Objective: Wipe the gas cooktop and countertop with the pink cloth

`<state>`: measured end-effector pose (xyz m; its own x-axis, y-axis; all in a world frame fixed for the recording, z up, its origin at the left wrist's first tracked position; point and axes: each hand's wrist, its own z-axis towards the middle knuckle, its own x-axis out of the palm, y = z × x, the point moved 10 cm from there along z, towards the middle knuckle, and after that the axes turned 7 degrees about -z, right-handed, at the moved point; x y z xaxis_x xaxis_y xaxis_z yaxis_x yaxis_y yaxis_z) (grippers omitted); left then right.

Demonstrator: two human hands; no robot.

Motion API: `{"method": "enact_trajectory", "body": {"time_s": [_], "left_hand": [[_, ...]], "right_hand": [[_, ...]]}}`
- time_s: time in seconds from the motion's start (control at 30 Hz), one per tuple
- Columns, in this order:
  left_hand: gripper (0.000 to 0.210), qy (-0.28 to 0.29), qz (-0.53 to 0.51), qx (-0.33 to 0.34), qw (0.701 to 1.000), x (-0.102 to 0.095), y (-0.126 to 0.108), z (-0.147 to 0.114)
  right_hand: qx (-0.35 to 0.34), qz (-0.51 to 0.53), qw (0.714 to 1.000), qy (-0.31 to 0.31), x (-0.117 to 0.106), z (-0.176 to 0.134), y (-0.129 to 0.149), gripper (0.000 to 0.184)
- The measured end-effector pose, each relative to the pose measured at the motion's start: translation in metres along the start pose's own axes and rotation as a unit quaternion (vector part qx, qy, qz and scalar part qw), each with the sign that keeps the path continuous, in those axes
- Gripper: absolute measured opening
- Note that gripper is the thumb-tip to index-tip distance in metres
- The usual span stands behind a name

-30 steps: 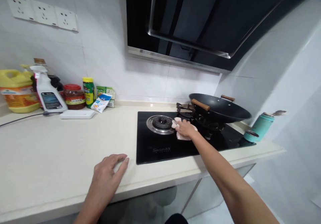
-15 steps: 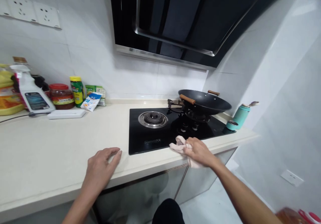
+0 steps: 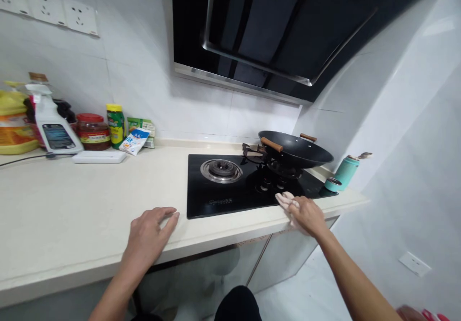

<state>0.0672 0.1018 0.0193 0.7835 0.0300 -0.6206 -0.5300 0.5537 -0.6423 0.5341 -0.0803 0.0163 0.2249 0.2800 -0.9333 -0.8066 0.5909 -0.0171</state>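
My right hand [image 3: 307, 215] grips a pale pink cloth [image 3: 287, 201], pressed to the front edge of the black glass gas stove [image 3: 245, 201]. Part of the cloth hangs over the counter's edge below the hand. My left hand [image 3: 151, 230] rests on the cream countertop [image 3: 90, 206], left of the stove, holding nothing, thumb and fingers apart. The stove's left burner [image 3: 221, 170] is bare of its pan support. On the right burner sits a black wok [image 3: 298, 150] with wooden handles. Control knobs [image 3: 265, 184] stand between the wok and the cloth.
A teal bottle [image 3: 347, 171] and a teal cup [image 3: 332, 184] stand at the right end. Along the left wall are a spray bottle [image 3: 54, 124], a red-lidded jar [image 3: 94, 133], a green container [image 3: 115, 126] and packets [image 3: 134, 141]. A range hood [image 3: 252, 33] hangs above.
My right hand has slid the cloth to the right along the stove's front edge. My left hand stays in place on the counter. The view has shifted slightly.
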Motion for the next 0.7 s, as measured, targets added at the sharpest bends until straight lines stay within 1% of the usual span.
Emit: {"method": "enact_trajectory", "body": {"time_s": [0.1,0.2,0.3,0.4,0.47,0.53,0.57,0.63,0.7], "left_hand": [[0.042,-0.003,-0.009,0.000,1.000,0.000,-0.001,0.000],[0.042,-0.019,-0.028,0.002,0.999,-0.003,-0.001,0.001],[0.039,-0.064,-0.072,0.032,0.995,-0.012,-0.006,-0.004],[0.035,-0.123,-0.123,0.062,0.983,-0.027,-0.010,-0.021],[0.032,-0.149,-0.130,0.079,0.977,-0.038,-0.014,-0.037],[0.030,-0.155,-0.117,0.096,0.976,-0.048,-0.021,-0.053],[0.030,-0.153,-0.108,0.100,0.977,-0.052,-0.025,-0.059],[0.030,-0.140,-0.094,0.103,0.980,-0.061,-0.029,-0.066],[0.032,-0.126,-0.084,0.097,0.984,-0.067,-0.030,-0.069]], "right_hand": [[-0.096,0.009,0.995,-0.018,-0.012,-0.017,0.076,0.025],[-0.154,0.042,0.987,-0.029,-0.031,-0.039,0.151,0.024],[-0.200,0.078,0.976,-0.030,-0.046,-0.061,0.224,0.024],[-0.242,0.119,0.963,-0.022,-0.056,-0.084,0.289,0.027],[-0.256,0.152,0.954,-0.019,-0.063,-0.097,0.323,0.031],[-0.270,0.184,0.945,-0.011,-0.069,-0.108,0.352,0.037],[-0.282,0.199,0.939,-0.004,-0.070,-0.113,0.366,0.039],[-0.308,0.233,0.922,0.018,-0.070,-0.119,0.392,0.037],[-0.314,0.294,0.901,0.050,-0.066,-0.119,0.413,0.033]]}}
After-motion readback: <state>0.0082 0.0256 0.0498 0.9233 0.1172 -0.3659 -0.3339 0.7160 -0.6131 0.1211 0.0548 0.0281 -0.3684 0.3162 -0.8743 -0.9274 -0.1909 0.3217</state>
